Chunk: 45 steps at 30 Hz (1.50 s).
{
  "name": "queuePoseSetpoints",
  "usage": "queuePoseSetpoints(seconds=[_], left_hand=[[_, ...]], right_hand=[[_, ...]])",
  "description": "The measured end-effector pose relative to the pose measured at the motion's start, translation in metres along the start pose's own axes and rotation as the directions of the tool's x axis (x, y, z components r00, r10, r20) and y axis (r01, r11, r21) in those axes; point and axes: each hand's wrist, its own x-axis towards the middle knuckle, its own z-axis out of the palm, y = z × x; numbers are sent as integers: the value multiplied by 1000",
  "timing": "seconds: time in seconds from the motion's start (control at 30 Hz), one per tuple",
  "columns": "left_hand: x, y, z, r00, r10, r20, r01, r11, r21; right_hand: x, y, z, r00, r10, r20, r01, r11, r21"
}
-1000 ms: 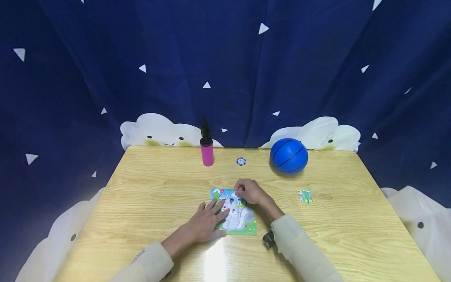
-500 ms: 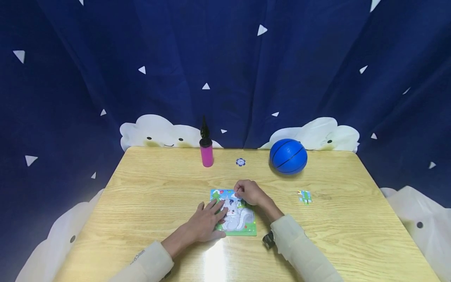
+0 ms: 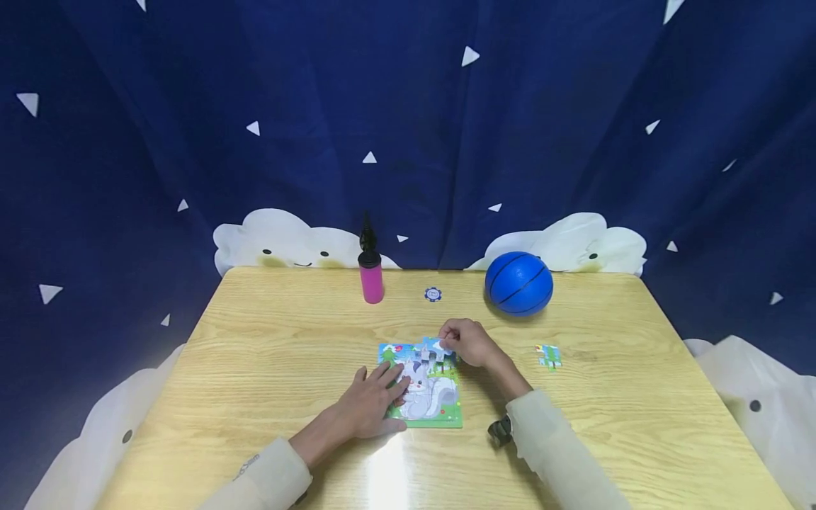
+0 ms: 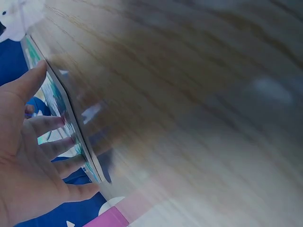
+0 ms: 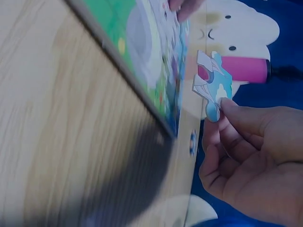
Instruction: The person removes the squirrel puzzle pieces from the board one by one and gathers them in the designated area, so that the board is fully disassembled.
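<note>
A squirrel jigsaw puzzle (image 3: 440,400) lies flat on the wooden table, in front of the person. On its left part rests the left hand (image 3: 366,407), fingers spread; in the left wrist view its fingertips (image 4: 71,142) touch the picture side. The right hand (image 3: 473,343) pinches a blue and white puzzle piece (image 5: 220,87) between thumb and fingers. In the right wrist view that piece is up off the board, its knobs and notch showing. From the head it overlaps the puzzle's top right part and hides what is beneath. A loose puzzle piece (image 3: 550,356) lies to the right.
Behind the puzzle stand a pink hand pump (image 3: 372,283) with a black top and a blue ball (image 3: 519,285) with black lines. Between them lies a blue and white poker chip (image 3: 433,294). A dark blue curtain (image 3: 408,127) hangs behind the table.
The right hand has moved slightly right and up, and the puzzle piece it pinches now shows raised off the board. The left hand has stayed in place on the puzzle.
</note>
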Motion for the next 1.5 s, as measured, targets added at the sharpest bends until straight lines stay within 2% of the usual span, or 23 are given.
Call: queuePoseSetpoints(seconds=[0.27, 0.5, 0.63, 0.8, 0.93, 1.13, 1.3, 1.5], left_hand=[[-2, 0, -1, 1000, 4, -8, -4, 1000, 1], [-2, 0, 1, 1000, 4, -11, -4, 1000, 19], [-2, 0, 0, 1000, 6, -12, -6, 1000, 26], [-1, -1, 1, 1000, 3, -8, -3, 1000, 19], [-2, -1, 0, 1000, 7, -9, -7, 1000, 12], [-1, -1, 0, 1000, 14, -13, -13, 1000, 17], [-2, -1, 0, 1000, 18, -21, -18, 1000, 20], [-2, -1, 1, 1000, 15, -15, -15, 1000, 17]], right_hand=[[-14, 26, -30, 1000, -4, -16, 4, 1000, 2], [-22, 57, -53, 999, -17, -33, 15, 998, -59], [-26, 72, -63, 999, 14, -38, -18, 995, -103], [-30, 87, -73, 996, 90, -25, -92, 990, -108], [-32, 95, -78, 994, 111, -15, -112, 987, -112], [-33, 101, -82, 993, 118, -19, -119, 973, -195], [-33, 102, -84, 982, 188, -17, -187, 961, -205], [-32, 106, -83, 972, 233, -31, -235, 948, -215]])
